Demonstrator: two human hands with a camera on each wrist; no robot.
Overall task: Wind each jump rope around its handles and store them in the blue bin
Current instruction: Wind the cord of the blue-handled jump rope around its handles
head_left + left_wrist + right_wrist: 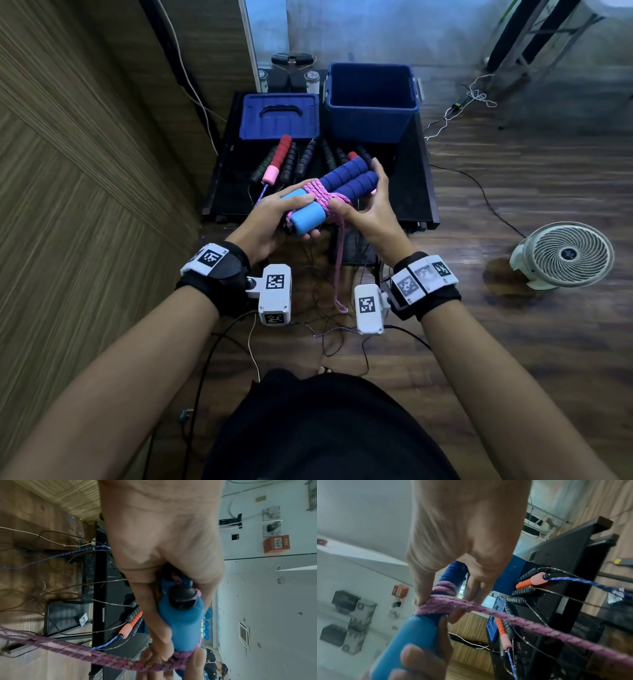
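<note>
Two blue foam handles (346, 181) are held side by side above the black table, with a pink braided rope (320, 197) wound around their middle. My left hand (308, 217) grips the light-blue ends (181, 626), thumb on top and fingers underneath. My right hand (356, 195) pinches the wound rope (447, 601), its thumb pressing on the wraps and its fingers reaching along the dark-blue grips (453, 572). A loose pink tail (339, 267) hangs down between my wrists. The blue bin (368, 123) stands open at the back right of the table, and I see nothing in it.
The bin's blue lid (279, 116) lies left of it. Several other jump ropes lie on the black table (414, 192), among them a red-and-pink handle (277, 159) and black ribbed handles (291, 164). Cables trail on the wooden floor. A white fan (565, 255) stands at the right.
</note>
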